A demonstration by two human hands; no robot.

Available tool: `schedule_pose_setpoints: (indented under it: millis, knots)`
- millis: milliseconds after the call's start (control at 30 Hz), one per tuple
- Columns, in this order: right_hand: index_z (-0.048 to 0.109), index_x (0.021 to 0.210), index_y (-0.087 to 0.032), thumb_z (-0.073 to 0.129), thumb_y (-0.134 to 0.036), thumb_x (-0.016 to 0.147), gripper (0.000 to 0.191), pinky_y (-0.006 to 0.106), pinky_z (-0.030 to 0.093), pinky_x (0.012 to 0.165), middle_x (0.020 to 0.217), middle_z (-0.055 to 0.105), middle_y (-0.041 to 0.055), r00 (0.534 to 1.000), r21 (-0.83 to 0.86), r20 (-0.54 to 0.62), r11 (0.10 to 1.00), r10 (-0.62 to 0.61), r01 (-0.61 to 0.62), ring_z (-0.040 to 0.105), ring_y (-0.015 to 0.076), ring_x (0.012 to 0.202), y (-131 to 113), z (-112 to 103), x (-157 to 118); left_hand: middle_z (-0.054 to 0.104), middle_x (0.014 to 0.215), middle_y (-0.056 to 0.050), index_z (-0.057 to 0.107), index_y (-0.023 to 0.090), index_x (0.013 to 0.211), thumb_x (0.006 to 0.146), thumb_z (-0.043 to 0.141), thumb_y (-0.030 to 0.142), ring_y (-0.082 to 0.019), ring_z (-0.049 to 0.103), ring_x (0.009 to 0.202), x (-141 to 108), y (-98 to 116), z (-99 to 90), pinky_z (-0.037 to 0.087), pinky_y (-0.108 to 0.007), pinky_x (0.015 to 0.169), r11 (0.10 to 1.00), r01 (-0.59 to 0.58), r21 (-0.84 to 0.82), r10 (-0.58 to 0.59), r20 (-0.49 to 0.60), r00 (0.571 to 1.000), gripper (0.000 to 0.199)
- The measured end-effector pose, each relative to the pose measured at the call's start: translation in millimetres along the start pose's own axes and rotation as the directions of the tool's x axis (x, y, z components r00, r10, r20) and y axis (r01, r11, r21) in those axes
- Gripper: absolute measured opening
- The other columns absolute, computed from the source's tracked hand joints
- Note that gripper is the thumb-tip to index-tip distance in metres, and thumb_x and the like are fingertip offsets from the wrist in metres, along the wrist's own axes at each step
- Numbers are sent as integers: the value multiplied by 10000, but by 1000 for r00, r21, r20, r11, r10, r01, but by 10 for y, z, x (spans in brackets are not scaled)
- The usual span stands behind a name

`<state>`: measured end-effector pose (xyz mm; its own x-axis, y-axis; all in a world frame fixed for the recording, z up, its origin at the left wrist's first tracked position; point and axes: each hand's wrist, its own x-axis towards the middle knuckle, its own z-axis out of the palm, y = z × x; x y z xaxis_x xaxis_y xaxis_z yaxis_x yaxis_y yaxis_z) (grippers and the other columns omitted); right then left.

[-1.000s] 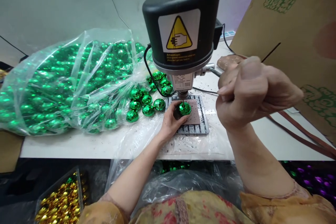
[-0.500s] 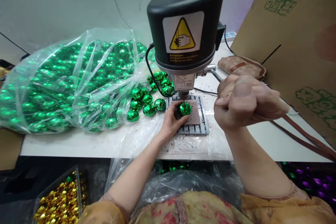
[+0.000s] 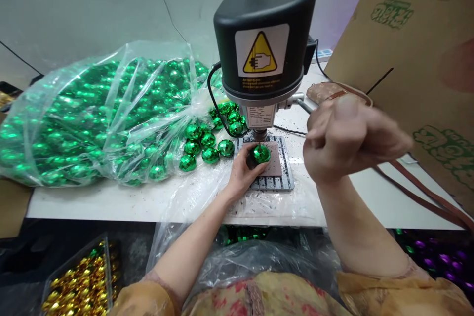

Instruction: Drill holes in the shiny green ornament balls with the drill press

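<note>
lying at the left of the white surface [image 3: 118,205], a clear plastic bag [image 3: 196,101] contains many shiny green balls [image 3: 74,108]. below it, under the surface edge, a transparent bin [image 3: 108,266] holds gold balls [image 3: 79,281]. to the right of the bag mouth, loose green balls [image 3: 208,140] sit in a cluster. my left grip [image 3: 242,173] grasps one faceted green ball [image 3: 262,156] from its left side, thumb in front and fingers behind. the held ball is located on the reddish-brown pad [image 3: 275,162], directly under the drill press [image 3: 266,84]; the bit [image 3: 259,145] meets the top of the ball, and i cannot tell its depth. the pad lies on a slotted metal plate [image 3: 286,173]. a warning label [image 3: 261,52] is fixed to the press above. to the right, my right grip [image 3: 346,138], slightly blurred, is clenched around the lever [image 3: 304,106]; its far end is hidden by my fingers. behind it, a brown patterned pouch [image 3: 322,92] rests on the surface. a cardboard carton [image 3: 418,49] stands at the far right, with purple balls [image 3: 442,259] below the surface edge.
</note>
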<state>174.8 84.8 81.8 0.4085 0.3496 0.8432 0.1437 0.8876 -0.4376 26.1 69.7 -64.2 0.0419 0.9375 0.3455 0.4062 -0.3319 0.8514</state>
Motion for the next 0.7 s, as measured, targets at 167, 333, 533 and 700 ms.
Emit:
schedule_pose_setpoints:
  millis: [167,333,533,700]
  knots:
    - [496,523,-174,582,-227,915,405,255,312,538,472,447,-48,998,49,-14,997,68,-67,387,31,462,-190,194,394,675,1068,-64,582,205,1118,740,811,310,-241,654,1013,-191,172,-16,530,-381,879,981,57,188,-18,-203,979,455]
    - [519,538,-162,592,-249,910,390,252,314,549,491,461,-37,998,41,-16,997,60,-60,383,27,476,-138,197,428,641,855,-39,567,183,1035,762,765,444,-194,602,763,-937,461,-239,484,-317,667,884,-337,325,292,181,939,426]
    - [570,548,-143,556,-326,900,397,275,327,601,523,482,-60,992,-1,6,992,122,-122,410,-15,525,-157,166,393,623,787,-68,599,136,1106,884,613,644,-217,558,730,-1447,467,-514,467,-340,636,640,-636,432,444,468,764,555]
    - [549,532,-159,559,-217,903,375,269,296,574,493,440,-61,998,94,-15,994,56,-54,396,-7,508,-117,189,410,677,989,-97,578,179,1163,1004,518,221,-236,607,926,-636,220,-710,480,-376,838,649,-314,692,354,90,931,175]
